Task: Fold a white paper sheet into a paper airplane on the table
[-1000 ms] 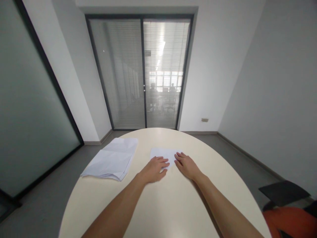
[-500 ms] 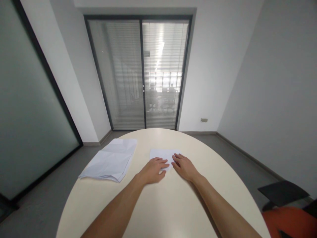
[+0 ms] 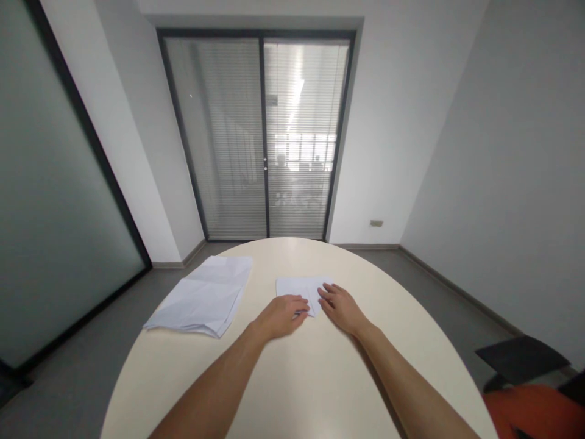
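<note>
A small folded piece of white paper [image 3: 295, 285] lies on the round cream table, in front of both hands. A crease or loose flap shows on it between them. My left hand [image 3: 284, 316] is at its near left edge, thumb drawn close to the fingers with the paper's edge between them; part of that grip is hidden. On the paper's right side rests my right hand [image 3: 340, 308], palm down, fingers stretched out and slightly apart.
Left of my left hand lies a stack of larger creased white sheets [image 3: 205, 292], near the left rim of the round table [image 3: 292, 390]. An orange and black chair [image 3: 530, 405] stands at the lower right. Glass doors with blinds [image 3: 260, 140] are beyond the table.
My left hand's fingers and thumb have come together and shifted slightly toward me. More of the paper's crease shows between the hands. The right hand has hardly moved.
</note>
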`<action>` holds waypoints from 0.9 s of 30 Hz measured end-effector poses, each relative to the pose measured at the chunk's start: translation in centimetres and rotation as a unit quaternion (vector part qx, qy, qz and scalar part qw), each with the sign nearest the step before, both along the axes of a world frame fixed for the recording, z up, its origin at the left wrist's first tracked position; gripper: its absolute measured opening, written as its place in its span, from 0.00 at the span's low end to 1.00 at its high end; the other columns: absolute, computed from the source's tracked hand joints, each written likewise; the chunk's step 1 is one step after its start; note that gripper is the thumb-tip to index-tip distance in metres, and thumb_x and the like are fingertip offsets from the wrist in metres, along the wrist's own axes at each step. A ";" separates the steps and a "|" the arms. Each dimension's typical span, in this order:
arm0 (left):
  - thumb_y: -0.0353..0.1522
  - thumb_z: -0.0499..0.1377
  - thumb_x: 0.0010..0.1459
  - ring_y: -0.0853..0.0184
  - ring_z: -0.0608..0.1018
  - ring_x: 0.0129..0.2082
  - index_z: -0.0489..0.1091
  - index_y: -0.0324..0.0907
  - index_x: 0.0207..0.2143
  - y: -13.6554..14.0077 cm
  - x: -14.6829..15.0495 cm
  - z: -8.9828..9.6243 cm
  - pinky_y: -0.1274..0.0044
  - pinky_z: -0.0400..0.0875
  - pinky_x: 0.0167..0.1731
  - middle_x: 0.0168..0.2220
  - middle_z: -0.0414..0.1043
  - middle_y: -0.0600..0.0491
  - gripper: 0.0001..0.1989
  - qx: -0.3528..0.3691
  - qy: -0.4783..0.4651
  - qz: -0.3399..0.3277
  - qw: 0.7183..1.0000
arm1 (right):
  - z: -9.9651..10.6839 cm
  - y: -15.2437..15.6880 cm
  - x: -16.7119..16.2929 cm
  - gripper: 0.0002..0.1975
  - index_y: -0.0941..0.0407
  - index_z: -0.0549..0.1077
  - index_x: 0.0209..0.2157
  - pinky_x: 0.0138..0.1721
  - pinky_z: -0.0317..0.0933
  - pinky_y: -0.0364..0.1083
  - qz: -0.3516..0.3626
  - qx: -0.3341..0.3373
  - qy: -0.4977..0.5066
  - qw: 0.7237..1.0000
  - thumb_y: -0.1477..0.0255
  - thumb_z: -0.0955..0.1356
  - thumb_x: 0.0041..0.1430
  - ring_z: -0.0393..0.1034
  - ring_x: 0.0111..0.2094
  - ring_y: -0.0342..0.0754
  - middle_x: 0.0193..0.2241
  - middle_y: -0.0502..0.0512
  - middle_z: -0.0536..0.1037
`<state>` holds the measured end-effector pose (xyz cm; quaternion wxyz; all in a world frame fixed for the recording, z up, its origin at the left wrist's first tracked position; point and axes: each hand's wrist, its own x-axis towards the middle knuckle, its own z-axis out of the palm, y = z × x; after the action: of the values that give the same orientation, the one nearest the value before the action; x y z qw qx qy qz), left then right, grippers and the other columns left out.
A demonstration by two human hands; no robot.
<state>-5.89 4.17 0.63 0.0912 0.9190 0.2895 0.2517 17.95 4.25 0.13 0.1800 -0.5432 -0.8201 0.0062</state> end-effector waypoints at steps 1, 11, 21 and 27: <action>0.33 0.55 0.65 0.63 0.75 0.54 0.76 0.44 0.47 0.0 0.0 0.0 0.71 0.68 0.56 0.51 0.77 0.51 0.12 -0.001 0.000 0.002 1.000 | 0.0 0.0 0.0 0.19 0.56 0.74 0.54 0.62 0.53 0.54 0.000 0.004 -0.003 1.000 0.66 0.60 0.68 0.63 0.60 0.54 0.56 0.63 0.73; 0.36 0.55 0.67 0.62 0.78 0.49 0.75 0.45 0.47 0.3 0.0 0.2 0.72 0.70 0.52 0.46 0.79 0.50 0.12 -0.024 0.000 0.008 1.000 | 0.2 -0.2 0.2 0.21 0.56 0.75 0.55 0.61 0.55 0.55 -0.023 0.010 0.006 1.000 0.65 0.61 0.67 0.64 0.60 0.56 0.57 0.66 0.73; 0.29 0.56 0.62 0.63 0.80 0.43 0.77 0.44 0.45 0.3 -0.2 0.8 0.73 0.71 0.49 0.44 0.80 0.53 0.12 -0.043 -0.021 0.028 0.998 | -0.1 0.0 0.5 0.21 0.54 0.74 0.56 0.60 0.56 0.56 -0.034 -0.001 0.002 0.999 0.63 0.60 0.67 0.64 0.60 0.57 0.58 0.65 0.71; 0.32 0.57 0.61 0.65 0.81 0.39 0.78 0.45 0.42 0.3 -0.4 1.2 0.76 0.72 0.44 0.40 0.81 0.54 0.10 -0.094 -0.082 0.035 0.992 | -0.4 0.4 0.8 0.21 0.50 0.74 0.56 0.60 0.55 0.57 -0.040 -0.021 0.031 0.999 0.61 0.61 0.67 0.64 0.60 0.56 0.60 0.62 0.69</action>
<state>-6.33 4.45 1.80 0.1918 0.8720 0.3350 0.3010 18.74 4.62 -0.30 0.1941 -0.5785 -0.7916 0.0334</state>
